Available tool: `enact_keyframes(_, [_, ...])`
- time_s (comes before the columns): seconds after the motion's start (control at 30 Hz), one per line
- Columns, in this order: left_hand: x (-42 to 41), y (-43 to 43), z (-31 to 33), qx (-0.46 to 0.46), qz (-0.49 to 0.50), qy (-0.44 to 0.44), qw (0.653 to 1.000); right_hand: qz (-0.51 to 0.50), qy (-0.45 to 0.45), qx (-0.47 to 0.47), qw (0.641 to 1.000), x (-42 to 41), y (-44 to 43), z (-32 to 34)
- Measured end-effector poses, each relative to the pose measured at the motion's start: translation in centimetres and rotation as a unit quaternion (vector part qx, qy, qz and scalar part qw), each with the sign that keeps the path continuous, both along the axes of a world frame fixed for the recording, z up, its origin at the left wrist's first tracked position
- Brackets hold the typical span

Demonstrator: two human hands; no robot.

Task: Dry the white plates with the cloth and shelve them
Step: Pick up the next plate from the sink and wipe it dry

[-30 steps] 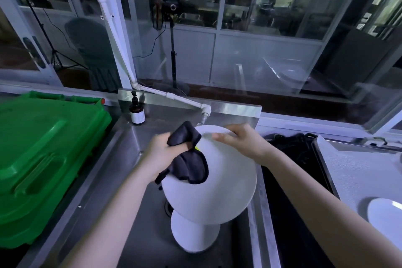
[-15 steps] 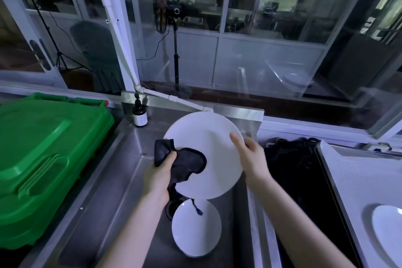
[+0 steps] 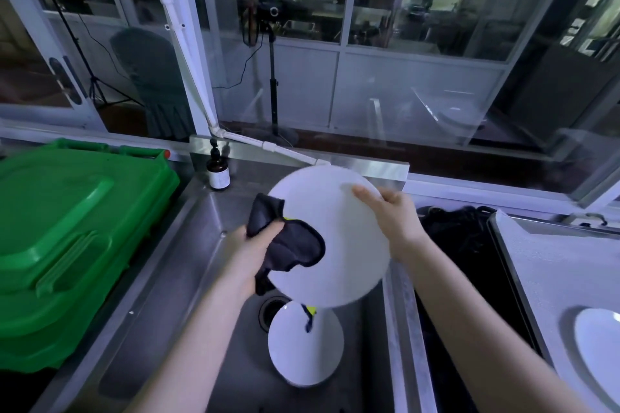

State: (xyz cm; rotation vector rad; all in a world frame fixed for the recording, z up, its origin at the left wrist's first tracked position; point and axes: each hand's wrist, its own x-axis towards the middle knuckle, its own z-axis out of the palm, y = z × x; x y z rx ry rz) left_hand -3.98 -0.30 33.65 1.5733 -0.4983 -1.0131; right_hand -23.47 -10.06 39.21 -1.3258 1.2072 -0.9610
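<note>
A large white plate (image 3: 339, 228) is held tilted above the steel sink (image 3: 188, 278). My right hand (image 3: 392, 214) grips its upper right rim, thumb on the near face. My left hand (image 3: 255, 245) holds a bunched black cloth (image 3: 288, 245) against the plate's left side; part of the cloth wraps over the rim. A smaller white plate (image 3: 302, 349) lies in the sink basin below, partly hidden by the held plate. A third white plate (image 3: 600, 352) rests on the pale counter at the right edge.
A green plastic bin (image 3: 67, 231) fills the left side. A brown pump bottle (image 3: 218, 171) stands at the sink's back left corner. A white pipe (image 3: 268, 146) runs down to the sink. A black crate (image 3: 463, 245) sits right of the sink, then a tray counter (image 3: 553, 265).
The held plate has swung from lying flat over the sink to facing me more upright, and both hands shifted along its rim. The cloth slid lower on the plate's left side.
</note>
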Motion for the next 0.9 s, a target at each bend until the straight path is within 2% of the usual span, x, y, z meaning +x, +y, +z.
enact_keyframes(0.1, [-3.1, 0.0, -1.2, 0.010, 0.145, 0.110, 0.983, -0.200, -0.125, 0.077, 0.969, 2.8, 2.7, -2.3])
enact_keyframes(0.17, [-4.6, 0.1, -1.5, 0.011, 0.180, 0.147, 0.973, -0.255, -0.155, 0.108, 0.948, 4.1, 4.0, -3.6])
enact_keyframes(0.2, [-4.7, 0.1, -1.5, 0.012, 0.178, 0.156, 0.972, -0.249, -0.159, 0.114, 0.949, 4.0, 4.2, -3.9])
enact_keyframes(0.27, [-4.0, 0.4, -1.2, 0.016, 0.156, 0.154, 0.975, -0.173, -0.130, 0.092, 0.972, 3.0, 4.1, -3.7])
enact_keyframes(0.33, [-2.3, 0.3, -1.0, 0.011, 0.148, 0.126, 0.981, -0.070, -0.042, 0.000, 0.997, 1.0, 3.8, -3.4])
enact_keyframes(0.4, [-0.8, 0.1, -0.3, 0.012, 0.142, 0.078, 0.987, 0.024, 0.071, -0.135, 0.988, -1.3, 4.0, -3.1])
enact_keyframes(0.43, [-0.1, -0.1, 0.1, 0.012, 0.140, 0.061, 0.988, 0.073, 0.123, -0.211, 0.967, -2.3, 4.0, -2.9])
enact_keyframes(0.47, [0.4, -0.3, 0.5, 0.013, 0.135, 0.051, 0.989, 0.131, 0.187, -0.293, 0.928, -2.9, 3.9, -2.7])
enact_keyframes(0.57, [1.1, -0.7, 1.6, 0.027, 0.083, 0.041, 0.995, 0.258, 0.385, -0.503, 0.729, -3.4, 3.8, -2.2])
enact_keyframes(0.6, [1.2, -0.8, 2.0, 0.027, 0.059, 0.036, 0.997, 0.268, 0.418, -0.536, 0.683, -3.0, 3.8, -2.0])
enact_keyframes(0.63, [1.3, -0.8, 2.3, 0.023, 0.040, 0.029, 0.999, 0.268, 0.424, -0.558, 0.661, -2.6, 3.9, -1.9])
enact_keyframes(0.7, [1.7, -0.8, 2.6, 0.013, 0.012, 0.025, 1.000, 0.251, 0.395, -0.598, 0.651, -2.3, 3.9, -1.8])
enact_keyframes(0.8, [2.4, -0.7, 2.8, 0.010, -0.012, 0.071, 0.997, 0.220, 0.381, -0.621, 0.649, -2.4, 4.2, -2.0])
enact_keyframes(0.83, [2.6, -0.7, 2.8, 0.008, -0.012, 0.095, 0.995, 0.222, 0.374, -0.603, 0.669, -2.2, 4.5, -2.1])
enact_keyframes(0.9, [2.6, -0.8, 2.7, -0.002, 0.013, 0.122, 0.993, 0.234, 0.359, -0.513, 0.744, -1.8, 5.1, -1.9])
